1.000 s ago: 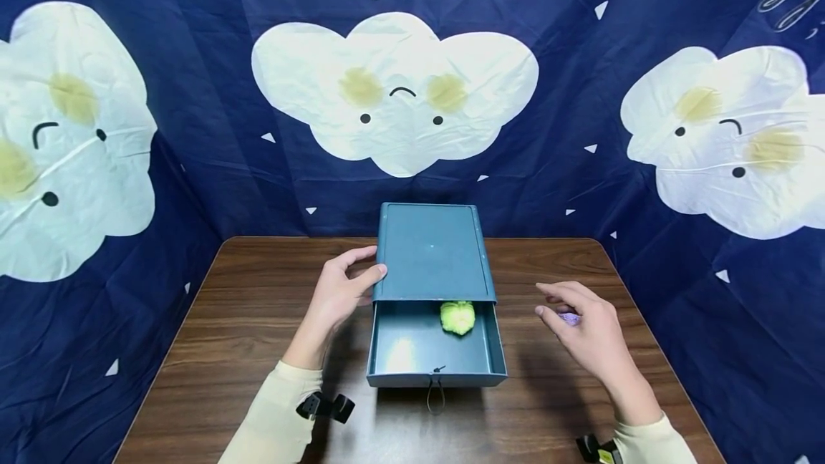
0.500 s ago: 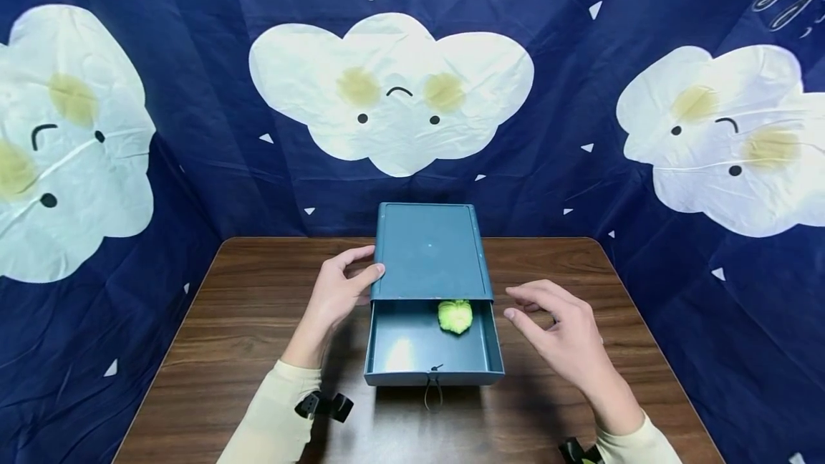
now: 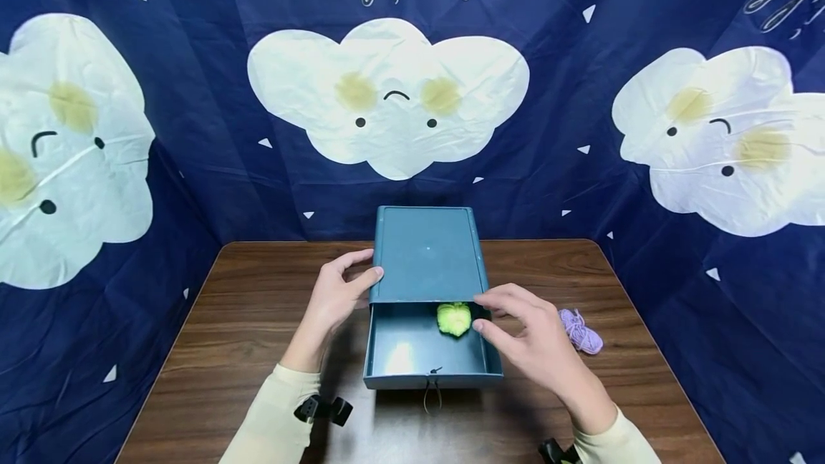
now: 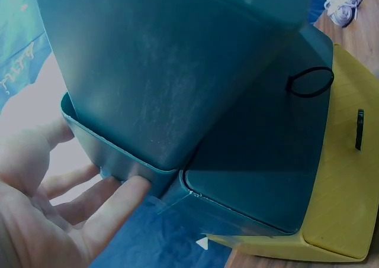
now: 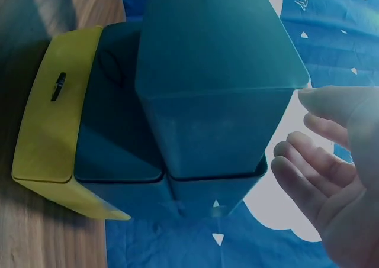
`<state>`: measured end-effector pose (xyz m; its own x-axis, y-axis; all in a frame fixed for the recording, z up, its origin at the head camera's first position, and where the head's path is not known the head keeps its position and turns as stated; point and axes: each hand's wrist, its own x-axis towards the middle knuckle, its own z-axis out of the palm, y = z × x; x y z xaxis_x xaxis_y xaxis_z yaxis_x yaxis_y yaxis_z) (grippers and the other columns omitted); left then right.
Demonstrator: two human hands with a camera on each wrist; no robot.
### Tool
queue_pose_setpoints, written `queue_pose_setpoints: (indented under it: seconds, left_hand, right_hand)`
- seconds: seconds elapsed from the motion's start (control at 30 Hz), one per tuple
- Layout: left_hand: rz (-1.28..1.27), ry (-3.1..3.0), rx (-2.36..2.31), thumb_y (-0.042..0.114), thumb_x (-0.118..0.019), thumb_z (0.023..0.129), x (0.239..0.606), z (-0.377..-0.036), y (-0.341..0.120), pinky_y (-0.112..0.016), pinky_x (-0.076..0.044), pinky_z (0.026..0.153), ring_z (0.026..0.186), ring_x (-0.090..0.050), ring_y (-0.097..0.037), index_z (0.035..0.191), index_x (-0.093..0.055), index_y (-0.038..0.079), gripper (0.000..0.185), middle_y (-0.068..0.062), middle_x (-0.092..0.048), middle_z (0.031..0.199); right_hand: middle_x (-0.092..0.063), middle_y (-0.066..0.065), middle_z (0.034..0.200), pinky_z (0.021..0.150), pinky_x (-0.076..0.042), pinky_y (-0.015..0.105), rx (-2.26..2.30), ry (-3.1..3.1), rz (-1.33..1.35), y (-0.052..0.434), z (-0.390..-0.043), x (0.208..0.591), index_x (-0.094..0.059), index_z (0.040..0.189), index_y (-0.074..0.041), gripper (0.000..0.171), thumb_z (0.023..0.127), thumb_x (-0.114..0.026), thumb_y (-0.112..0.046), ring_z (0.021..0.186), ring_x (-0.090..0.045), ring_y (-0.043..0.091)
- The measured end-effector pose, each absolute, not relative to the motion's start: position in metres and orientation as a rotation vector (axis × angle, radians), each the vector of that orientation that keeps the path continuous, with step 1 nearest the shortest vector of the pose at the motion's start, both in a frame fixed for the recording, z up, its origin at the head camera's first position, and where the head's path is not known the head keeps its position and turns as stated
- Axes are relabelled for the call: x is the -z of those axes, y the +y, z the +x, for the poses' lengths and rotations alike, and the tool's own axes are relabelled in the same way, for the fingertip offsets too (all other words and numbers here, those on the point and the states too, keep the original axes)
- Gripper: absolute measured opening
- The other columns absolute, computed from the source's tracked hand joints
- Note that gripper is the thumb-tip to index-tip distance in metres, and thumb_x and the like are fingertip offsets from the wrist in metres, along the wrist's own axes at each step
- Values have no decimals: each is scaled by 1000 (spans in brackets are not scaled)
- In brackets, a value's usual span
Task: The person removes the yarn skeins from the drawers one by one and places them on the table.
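A teal drawer cabinet (image 3: pixel 427 253) stands on the table with its top drawer (image 3: pixel 419 356) pulled out. Inside that drawer, toward the right rear, lies a bright green lump of yarn (image 3: pixel 454 319). My left hand (image 3: pixel 334 299) rests on the cabinet's left side, thumb at the top edge, with fairly straight fingers touching the side in the left wrist view. Over the right rim of the drawer hovers my right hand (image 3: pixel 538 339), fingers loosely bent and holding nothing. In the right wrist view its thumb is close to the drawer's corner.
A purple yarn skein (image 3: pixel 581 333) lies on the wooden table (image 3: pixel 258 328) to the right, behind my right hand. Below the pulled-out drawer are a closed teal drawer (image 4: pixel 254 155) and a yellow one (image 4: pixel 343 167), with dark loops. A blue cloud-print curtain (image 3: pixel 567 177) surrounds the table.
My right hand has moved left from beside the purple yarn to the drawer's right rim, uncovering the skein. My left hand, the drawer and the green yarn stay put.
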<state>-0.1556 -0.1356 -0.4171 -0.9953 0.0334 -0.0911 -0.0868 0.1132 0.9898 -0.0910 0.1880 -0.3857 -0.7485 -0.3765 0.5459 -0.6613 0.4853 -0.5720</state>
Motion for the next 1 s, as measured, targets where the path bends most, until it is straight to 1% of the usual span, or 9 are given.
queue_pose_setpoints:
  seconds: [0.13,0.27,0.37,0.47,0.53,0.6,0.7,0.8,1.0]
  left_hand:
    - [-64,2276,-2038,28,-78,94,417,-156,-136,-53,-61,83,105,-71,-21,144,-59,12,55,-19,-65,135]
    - [-67,2278,-2034,28,-78,94,418,-156,-136,-53,-61,83,105,-71,-20,144,-59,12,56,-19,-65,135]
    - [-69,2276,-2035,28,-78,94,417,-156,-136,-53,-61,82,104,-71,-21,143,-60,12,55,-18,-65,135]
    - [-69,2277,-2030,29,-78,93,416,-156,-135,-52,-61,83,104,-71,-21,144,-60,13,56,-18,-65,135]
    - [-74,2274,-2030,29,-78,93,416,-156,-135,-52,-61,83,103,-71,-21,143,-60,13,56,-18,-66,135]
    - [-75,2271,-2030,29,-78,93,416,-155,-135,-52,-61,83,103,-72,-21,144,-60,13,56,-18,-65,135]
    - [-80,2269,-2033,29,-78,93,415,-155,-134,-51,-62,82,100,-72,-21,143,-60,13,56,-18,-66,135]
    - [-74,2267,-2033,29,-78,93,415,-154,-134,-49,-62,81,99,-72,-21,143,-60,13,56,-18,-65,136]
    - [-67,2262,-2042,28,-77,94,414,-155,-134,-51,-62,82,99,-73,-21,143,-60,12,55,-19,-65,136]
  right_hand:
    - [-73,-5,114,83,-59,30,-1129,-2431,907,183,-93,387,-75,120,-14,32,89,-82,-14,99,-71,18]
    - [-74,0,114,82,-60,30,-1125,-2463,956,178,-95,388,-75,121,-12,33,89,-81,-14,98,-72,18]
    - [-73,1,114,77,-60,29,-1132,-2477,984,174,-95,389,-74,122,-11,34,89,-81,-12,94,-71,18]
    - [-72,0,115,77,-60,30,-1108,-2499,989,170,-96,390,-74,122,-11,34,89,-81,-11,93,-70,16]
    - [-73,-2,116,79,-61,32,-1066,-2524,985,168,-96,390,-74,122,-12,33,90,-80,-12,96,-71,14]
    - [-73,-5,117,86,-61,34,-1010,-2550,984,166,-95,389,-75,121,-12,31,90,-80,-14,101,-71,12]
    - [-74,-6,118,92,-59,36,-918,-2587,975,163,-94,388,-76,119,-13,29,90,-80,-18,107,-71,11]
    - [-75,-3,119,94,-59,36,-858,-2619,969,160,-94,387,-77,118,-14,29,90,-80,-20,110,-71,13]
    - [-74,4,125,96,-58,41,-788,-2669,1001,156,-93,384,-76,120,-13,31,91,-78,-23,115,-69,18]
